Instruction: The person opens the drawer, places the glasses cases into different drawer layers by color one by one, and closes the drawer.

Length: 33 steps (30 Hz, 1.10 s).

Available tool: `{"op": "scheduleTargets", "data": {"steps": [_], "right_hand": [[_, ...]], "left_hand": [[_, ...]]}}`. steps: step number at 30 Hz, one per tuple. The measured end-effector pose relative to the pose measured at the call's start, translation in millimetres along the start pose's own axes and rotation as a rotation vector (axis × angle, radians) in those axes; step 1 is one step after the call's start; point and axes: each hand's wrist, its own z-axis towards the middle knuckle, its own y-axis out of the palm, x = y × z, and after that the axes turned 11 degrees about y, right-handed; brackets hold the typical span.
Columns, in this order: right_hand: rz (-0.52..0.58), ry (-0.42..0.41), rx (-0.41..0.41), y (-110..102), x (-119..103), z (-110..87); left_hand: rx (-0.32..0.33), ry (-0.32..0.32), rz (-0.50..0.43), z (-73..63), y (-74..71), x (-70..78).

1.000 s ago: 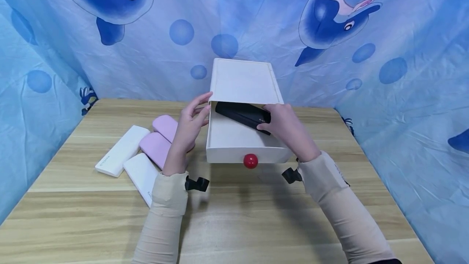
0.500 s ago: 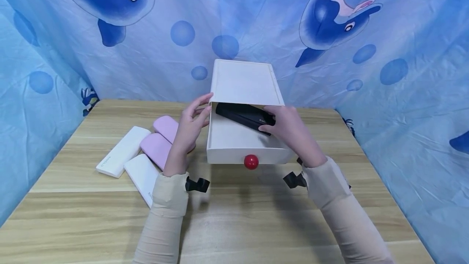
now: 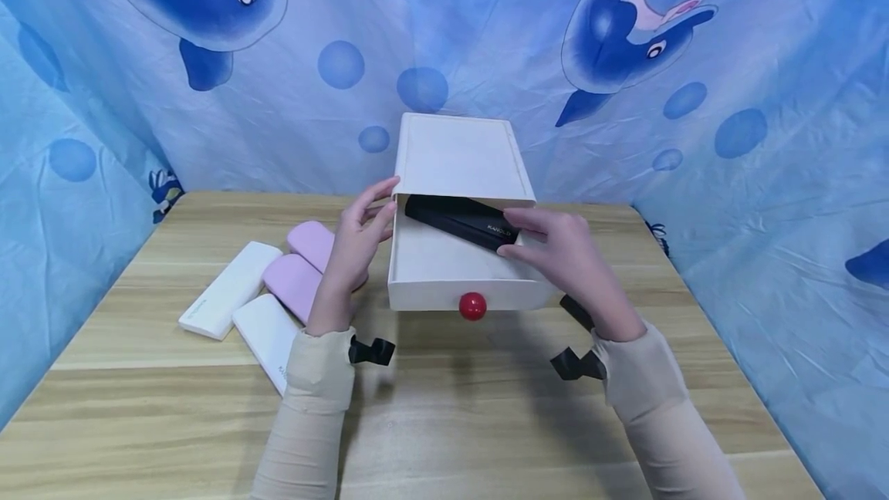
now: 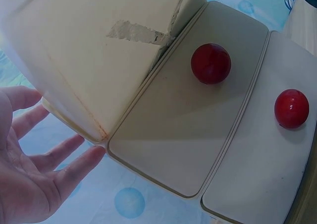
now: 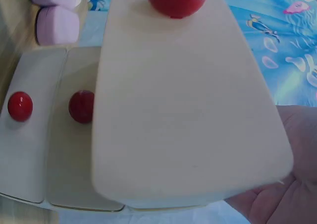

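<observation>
A white drawer cabinet [image 3: 464,157] stands mid-table, its top drawer [image 3: 437,261] pulled out by a red knob [image 3: 472,306]. Slantwise in that drawer lies a black case [image 3: 458,221], lettered KANOLD, its far-left end under the cabinet's top. My right hand [image 3: 566,249] is at the case's right end, thumb and index fingertips on either side of it, fingers fairly straight. With spread fingers, my left hand [image 3: 357,234] touches the cabinet's left side near the front top corner. In the right wrist view, the drawer front [image 5: 193,105] hides my right fingertips.
Left of the cabinet lie two white cases, one farther out [image 3: 231,289] and one nearer [image 3: 267,334], beside two lilac cases [image 3: 292,284]. Below the open drawer, the left wrist view shows two lower drawers [image 4: 178,120] pushed in, each with a red knob [image 4: 211,64].
My right hand has slid right and toward me along the case, uncovering more of its lettering. The case has stayed about where it was. My left hand has not moved.
</observation>
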Motion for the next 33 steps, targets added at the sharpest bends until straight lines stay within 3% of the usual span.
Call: {"op": "scheduleTargets", "data": {"steps": [11,18,22,33], "right_hand": [[0.185,-0.043,0.035,-5,17,-18.3],[0.251,-0.059,0.134,-5,34,-26.5],[0.269,-0.018,0.172,-2,48,-29.7],[0.333,0.112,0.179,6,87,-40.0]], "left_hand": [[0.01,-0.003,0.0,-0.5,0.4,1.8],[0.009,-0.004,-0.004,-0.4,0.3,1.4],[0.008,-0.003,-0.003,-0.4,0.2,1.7],[0.007,-0.006,0.004,-0.4,0.5,1.5]]}}
